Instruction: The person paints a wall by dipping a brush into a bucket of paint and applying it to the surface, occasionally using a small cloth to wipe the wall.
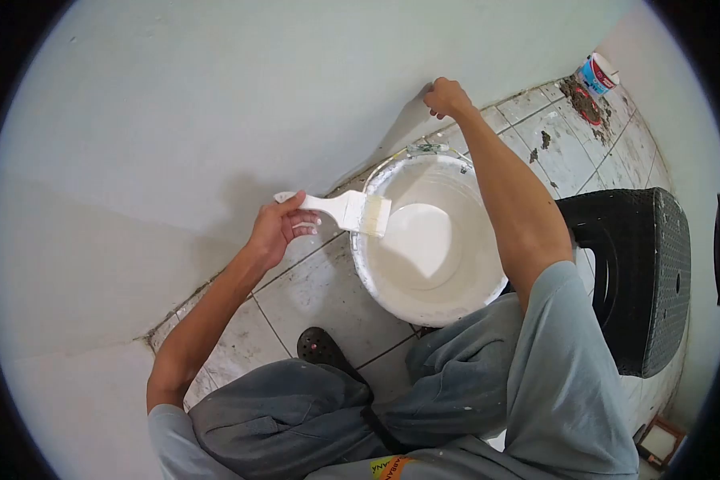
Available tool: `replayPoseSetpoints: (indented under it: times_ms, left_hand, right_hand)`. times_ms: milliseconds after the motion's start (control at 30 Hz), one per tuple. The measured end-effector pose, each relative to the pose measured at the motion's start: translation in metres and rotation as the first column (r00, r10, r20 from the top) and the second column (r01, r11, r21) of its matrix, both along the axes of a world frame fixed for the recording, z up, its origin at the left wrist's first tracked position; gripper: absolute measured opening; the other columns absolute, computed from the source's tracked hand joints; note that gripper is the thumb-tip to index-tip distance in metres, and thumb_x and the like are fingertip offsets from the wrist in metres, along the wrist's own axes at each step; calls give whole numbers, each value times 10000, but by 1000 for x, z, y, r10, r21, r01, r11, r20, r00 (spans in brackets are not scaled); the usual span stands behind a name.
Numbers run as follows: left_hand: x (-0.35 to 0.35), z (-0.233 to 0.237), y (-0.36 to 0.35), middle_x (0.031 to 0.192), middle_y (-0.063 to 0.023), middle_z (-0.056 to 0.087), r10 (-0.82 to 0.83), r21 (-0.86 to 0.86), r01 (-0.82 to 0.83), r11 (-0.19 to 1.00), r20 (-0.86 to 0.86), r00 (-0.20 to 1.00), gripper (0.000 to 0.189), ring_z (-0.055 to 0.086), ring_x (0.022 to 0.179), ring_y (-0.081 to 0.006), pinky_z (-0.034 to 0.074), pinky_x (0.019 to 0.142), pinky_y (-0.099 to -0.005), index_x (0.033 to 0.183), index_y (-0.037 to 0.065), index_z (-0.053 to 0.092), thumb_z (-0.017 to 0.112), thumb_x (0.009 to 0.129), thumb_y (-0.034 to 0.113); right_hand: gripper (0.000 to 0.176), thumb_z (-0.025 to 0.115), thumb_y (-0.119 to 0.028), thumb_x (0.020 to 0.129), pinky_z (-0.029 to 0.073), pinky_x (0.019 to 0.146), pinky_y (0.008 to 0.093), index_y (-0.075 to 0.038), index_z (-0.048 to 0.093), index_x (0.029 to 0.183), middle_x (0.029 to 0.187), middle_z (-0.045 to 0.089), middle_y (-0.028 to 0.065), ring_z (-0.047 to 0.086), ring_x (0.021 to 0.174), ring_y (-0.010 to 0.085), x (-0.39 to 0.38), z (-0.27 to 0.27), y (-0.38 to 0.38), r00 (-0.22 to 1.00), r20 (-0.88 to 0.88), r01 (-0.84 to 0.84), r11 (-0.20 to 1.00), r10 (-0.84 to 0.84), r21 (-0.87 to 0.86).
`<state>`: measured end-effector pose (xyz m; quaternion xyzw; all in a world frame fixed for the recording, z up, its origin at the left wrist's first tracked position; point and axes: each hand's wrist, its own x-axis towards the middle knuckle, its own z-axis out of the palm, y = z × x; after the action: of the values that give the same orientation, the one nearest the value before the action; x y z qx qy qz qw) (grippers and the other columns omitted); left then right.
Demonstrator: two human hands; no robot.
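My left hand (pixel 278 228) grips a white paintbrush (pixel 346 210) by its handle, thumb on top and the other fingers curled below. The brush's pale bristles reach over the left rim of a large white bucket (pixel 363 276). White paint (pixel 421 240) lies inside the bucket, with smears on its rim and wire handle. Beyond the bucket, my right hand (pixel 448 98) is closed close to the wall (pixel 240 96), its fingers curled. Whether it touches the wall or holds something small, I cannot make out.
A black plastic stool (pixel 668 280) stands right of the bucket. At the far corner, a small paint tub (pixel 597 75) sits by dirt and debris on the tiled floor (pixel 304 280). A framed item (pixel 660 442) rests low at right. My dark clog (pixel 322 350) is near the bucket.
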<state>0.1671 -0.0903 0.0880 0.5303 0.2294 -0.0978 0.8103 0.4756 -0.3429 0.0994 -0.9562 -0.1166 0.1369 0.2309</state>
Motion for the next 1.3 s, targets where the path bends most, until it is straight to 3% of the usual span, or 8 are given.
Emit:
replayPoseSetpoints:
  times_ms: [233, 333, 433, 667, 767, 1067, 1167, 1300]
  left_hand:
    - [-6, -26, -2, 924, -136, 673, 11, -36, -12, 999, -28, 1000, 321, 660, 802, -199, 542, 681, -330, 1006, 18, 592, 619, 923, 326]
    - [-2, -26, -7, 922, -141, 673, 25, -49, -26, 998, -35, 999, 313, 669, 804, -209, 553, 691, -332, 1001, 5, 595, 638, 914, 303]
    - [0, -23, -11, 911, -145, 674, 12, -46, -13, 999, -29, 1000, 300, 675, 793, -214, 563, 696, -330, 988, -13, 602, 655, 905, 270]
    - [7, -20, -8, 886, -128, 679, -6, -52, 9, 999, 59, 998, 267, 670, 799, -195, 563, 730, -313, 960, -11, 605, 644, 914, 250]
    - [16, -14, -4, 873, -135, 679, -3, -91, 11, 996, 82, 997, 256, 670, 787, -197, 565, 726, -311, 946, -15, 606, 644, 915, 236]
    - [19, -22, -5, 865, -145, 681, -52, -53, 55, 997, 58, 997, 228, 671, 748, -196, 570, 706, -322, 927, -15, 611, 646, 913, 210]
    - [22, -19, -7, 860, -149, 681, -31, -16, 31, 999, 21, 999, 227, 673, 748, -197, 574, 708, -321, 926, -16, 611, 642, 916, 208]
    - [24, -22, -6, 850, -146, 683, -42, -17, 43, 999, 85, 996, 236, 676, 726, -193, 584, 691, -312, 927, -28, 616, 667, 897, 201]
  right_hand:
    - [299, 526, -235, 805, 554, 676, 368, -10, 678, 931, 822, 706, 106, 667, 651, 225, -4, 3, 7, 998, -67, -4, 996, -2, -87]
    - [357, 558, -161, 793, 578, 575, 328, 105, 638, 1018, 800, 706, 175, 695, 634, 249, -2, 3, 1, 983, -182, 7, 993, -29, -120]
    - [372, 586, -155, 783, 586, 537, 332, 114, 629, 1036, 814, 701, 192, 690, 621, 253, 1, -3, -10, 968, -249, -33, 992, 1, -124]
    - [294, 543, -217, 810, 555, 590, 370, -21, 700, 963, 798, 702, 146, 666, 598, 262, 16, -26, -32, 940, -339, -64, 995, 33, -80]
    - [287, 517, -226, 838, 560, 604, 360, -35, 724, 896, 803, 705, 133, 668, 617, 258, -16, 14, -31, 912, -411, -82, 986, 14, -148]
    - [300, 556, -199, 813, 573, 572, 351, 51, 695, 722, 708, 703, 127, 676, 611, 224, -17, 16, -43, 967, -255, -10, 993, -19, -115]
    - [283, 564, -197, 801, 570, 571, 352, 36, 697, 713, 721, 701, 135, 673, 596, 236, -19, 18, -46, 960, -278, -25, 995, -2, -96]
    - [263, 560, -196, 801, 561, 563, 354, 25, 703, 813, 766, 697, 161, 669, 593, 250, -16, 11, -45, 922, -388, -42, 996, 9, -77]
